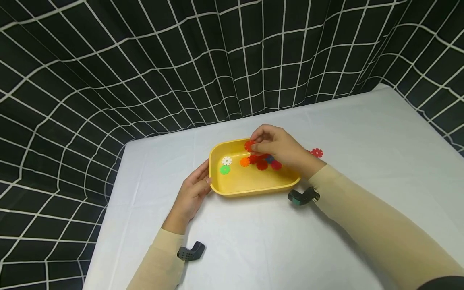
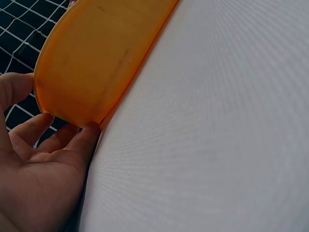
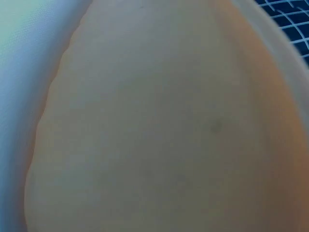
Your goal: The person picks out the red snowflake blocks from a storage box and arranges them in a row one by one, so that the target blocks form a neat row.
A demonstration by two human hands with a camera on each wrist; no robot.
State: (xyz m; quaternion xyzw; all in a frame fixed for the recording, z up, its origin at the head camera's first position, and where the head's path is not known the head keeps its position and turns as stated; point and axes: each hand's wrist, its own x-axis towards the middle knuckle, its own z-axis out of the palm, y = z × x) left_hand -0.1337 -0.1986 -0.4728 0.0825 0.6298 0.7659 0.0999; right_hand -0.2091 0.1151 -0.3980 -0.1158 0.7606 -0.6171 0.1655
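Observation:
A yellow tray (image 1: 235, 183) lies on the white cloth and holds several notched plastic snowflake discs. My left hand (image 1: 193, 191) holds the tray's left end; in the left wrist view, the fingertips and thumb of the left hand (image 2: 48, 159) touch the tray's end wall (image 2: 91, 63). Over the tray, my right hand (image 1: 277, 147) pinches a red snowflake disc (image 1: 249, 146) between thumb and fingers. Below it lie more red discs (image 1: 262, 165), an orange disc (image 1: 245, 162) and a dark blue disc (image 1: 270, 159). A white disc (image 1: 226, 161) and a green disc (image 1: 225, 169) sit at the left.
Right of the tray, a red disc (image 1: 317, 152) lies on the white cloth (image 1: 380, 161), with another partly hidden behind the right arm. A black grid-patterned curtain (image 1: 203, 72) stands at the back and left. In the right wrist view, the right forearm (image 3: 154, 121) fills most of the frame.

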